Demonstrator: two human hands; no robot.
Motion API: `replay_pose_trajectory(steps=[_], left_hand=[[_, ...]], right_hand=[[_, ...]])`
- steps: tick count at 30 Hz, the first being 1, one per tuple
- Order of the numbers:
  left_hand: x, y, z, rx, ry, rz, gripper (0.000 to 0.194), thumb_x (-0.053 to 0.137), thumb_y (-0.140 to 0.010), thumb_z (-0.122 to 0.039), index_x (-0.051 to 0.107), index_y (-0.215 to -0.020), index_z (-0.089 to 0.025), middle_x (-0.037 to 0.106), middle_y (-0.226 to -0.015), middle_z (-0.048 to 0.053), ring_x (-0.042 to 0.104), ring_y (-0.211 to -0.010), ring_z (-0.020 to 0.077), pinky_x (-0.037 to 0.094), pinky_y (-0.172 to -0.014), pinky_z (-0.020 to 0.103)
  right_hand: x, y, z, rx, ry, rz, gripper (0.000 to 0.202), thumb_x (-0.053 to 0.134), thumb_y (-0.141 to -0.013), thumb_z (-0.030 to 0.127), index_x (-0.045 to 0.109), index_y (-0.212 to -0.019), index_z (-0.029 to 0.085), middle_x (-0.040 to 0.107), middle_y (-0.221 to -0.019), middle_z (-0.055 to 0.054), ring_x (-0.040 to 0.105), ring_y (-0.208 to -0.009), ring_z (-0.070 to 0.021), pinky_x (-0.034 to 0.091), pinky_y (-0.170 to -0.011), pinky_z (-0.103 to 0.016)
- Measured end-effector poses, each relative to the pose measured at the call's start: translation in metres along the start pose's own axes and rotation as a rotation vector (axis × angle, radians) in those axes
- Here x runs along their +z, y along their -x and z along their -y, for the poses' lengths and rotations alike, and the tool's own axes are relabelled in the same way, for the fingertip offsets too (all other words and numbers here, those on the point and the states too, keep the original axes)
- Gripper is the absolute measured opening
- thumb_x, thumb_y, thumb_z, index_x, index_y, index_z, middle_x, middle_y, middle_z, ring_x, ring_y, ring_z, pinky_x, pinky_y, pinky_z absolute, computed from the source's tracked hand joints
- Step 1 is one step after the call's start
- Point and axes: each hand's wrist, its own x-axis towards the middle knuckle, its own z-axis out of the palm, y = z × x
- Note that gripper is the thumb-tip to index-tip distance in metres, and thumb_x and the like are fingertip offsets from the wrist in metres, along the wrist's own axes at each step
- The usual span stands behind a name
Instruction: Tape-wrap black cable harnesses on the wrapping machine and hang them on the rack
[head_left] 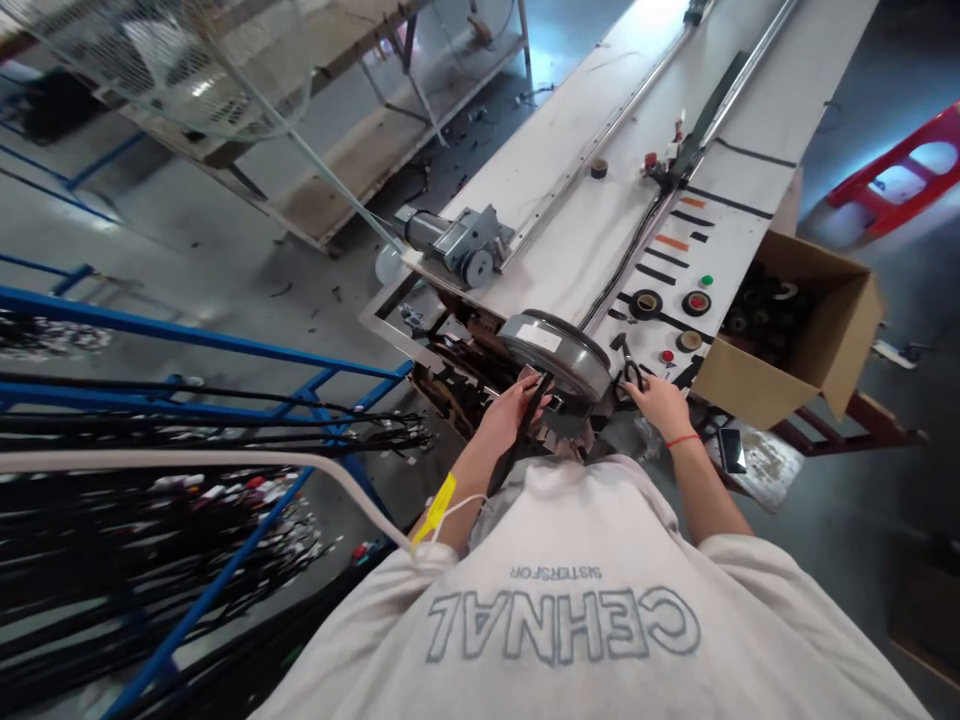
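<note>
My left hand (516, 408) is closed around a dark cable or strip (531, 412) that hangs down in front of my shirt. Just beyond it is a round grey drum-like part (559, 350) with a white label, at the near end of the long white bench. On the other side of the drum, my right hand (660, 402) grips small black-handled scissors (632, 372) by the bench edge. Dark cables (624, 262) run along the bench from the drum toward a clamp holding connectors (664, 170).
A motor unit (457, 245) is mounted at the bench's left corner. Tape rolls (645, 304) and buttons lie at right, beside an open cardboard box (795, 325). A phone (732, 450) rests below it. Blue racks (300, 400) of black cables stand at left.
</note>
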Motion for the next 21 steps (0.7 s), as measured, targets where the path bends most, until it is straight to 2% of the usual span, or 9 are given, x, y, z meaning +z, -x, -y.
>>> replay_pose_trajectory(steps=[3,6,8,10,12,13,15,17,21], left_hand=[[0.003,-0.02,-0.01,-0.22,0.0,0.075,0.023,0.045,-0.098,-0.03,0.062,-0.09,-0.015,0.05,-0.057,-0.003,0.038,-0.04,0.0063,0.029,-0.039,0.017],[0.012,-0.031,-0.017,-0.194,-0.245,0.138,0.038,0.044,-0.099,-0.036,0.052,-0.066,-0.018,0.027,-0.042,-0.008,0.022,-0.033,0.0071,0.022,-0.036,0.019],[0.018,-0.029,-0.017,-0.073,-0.48,0.095,0.041,0.053,-0.094,-0.04,0.049,-0.059,-0.02,0.032,-0.04,-0.006,0.031,-0.036,0.0089,0.029,-0.041,0.021],[0.021,-0.021,-0.014,0.109,-0.735,-0.044,0.031,0.062,-0.087,-0.04,0.058,-0.065,-0.019,0.048,-0.047,-0.002,0.047,-0.046,0.013,0.04,-0.052,0.023],[0.02,-0.011,-0.009,0.265,-0.914,-0.197,0.027,0.064,-0.083,-0.044,0.067,-0.085,-0.018,0.063,-0.065,0.004,0.059,-0.062,0.0187,0.047,-0.064,0.029],[0.019,-0.007,-0.006,0.295,-0.916,-0.227,0.036,0.063,-0.082,-0.049,0.067,-0.099,-0.017,0.069,-0.078,0.007,0.062,-0.069,0.0209,0.049,-0.068,0.031],[0.015,0.002,0.0,0.296,-0.821,-0.199,0.06,0.056,-0.082,-0.061,0.061,-0.121,-0.015,0.071,-0.101,0.012,0.065,-0.077,0.0224,0.052,-0.072,0.034],[0.012,0.01,0.003,0.276,-0.717,-0.177,0.074,0.051,-0.081,-0.071,0.057,-0.128,-0.015,0.07,-0.108,0.014,0.065,-0.077,0.0215,0.055,-0.071,0.035],[0.0,0.03,0.013,0.222,-0.722,-0.314,0.073,0.05,-0.076,-0.08,0.064,-0.108,-0.016,0.069,-0.08,0.008,0.06,-0.064,0.0194,0.053,-0.061,0.031]], right_hand=[[-0.009,-0.031,-0.001,-0.116,-0.066,-0.117,0.036,0.051,-0.091,0.04,0.069,-0.108,0.014,0.064,-0.115,-0.016,0.061,-0.105,-0.0288,0.048,-0.091,-0.039],[-0.035,-0.08,-0.013,-0.066,-0.078,-0.264,0.036,0.049,-0.092,0.032,0.067,-0.112,0.009,0.054,-0.134,-0.02,0.053,-0.121,-0.0294,0.043,-0.103,-0.039],[-0.055,-0.117,-0.025,0.016,-0.039,-0.288,0.037,0.05,-0.091,0.031,0.066,-0.115,0.008,0.042,-0.149,-0.019,0.046,-0.129,-0.0321,0.039,-0.107,-0.042],[-0.073,-0.15,-0.036,0.085,0.007,-0.265,0.042,0.05,-0.091,0.033,0.061,-0.125,0.011,0.035,-0.155,-0.017,0.04,-0.133,-0.0348,0.036,-0.108,-0.047],[-0.082,-0.174,-0.042,0.14,0.036,-0.215,0.049,0.048,-0.092,0.036,0.053,-0.136,0.013,0.042,-0.15,-0.017,0.036,-0.136,-0.0355,0.033,-0.11,-0.052],[-0.083,-0.183,-0.044,0.164,0.041,-0.19,0.052,0.046,-0.093,0.037,0.05,-0.138,0.013,0.048,-0.146,-0.018,0.036,-0.137,-0.0354,0.031,-0.11,-0.053],[-0.081,-0.193,-0.045,0.198,0.037,-0.151,0.054,0.043,-0.093,0.039,0.048,-0.139,0.012,0.054,-0.138,-0.019,0.041,-0.134,-0.0351,0.031,-0.109,-0.054],[-0.075,-0.195,-0.046,0.203,0.023,-0.148,0.057,0.042,-0.093,0.039,0.045,-0.142,0.012,0.054,-0.138,-0.02,0.047,-0.129,-0.0344,0.034,-0.107,-0.052],[-0.068,-0.193,-0.05,0.197,-0.006,-0.144,0.061,0.039,-0.093,0.035,0.035,-0.149,0.014,0.05,-0.143,-0.018,0.05,-0.126,-0.0332,0.037,-0.105,-0.05]])
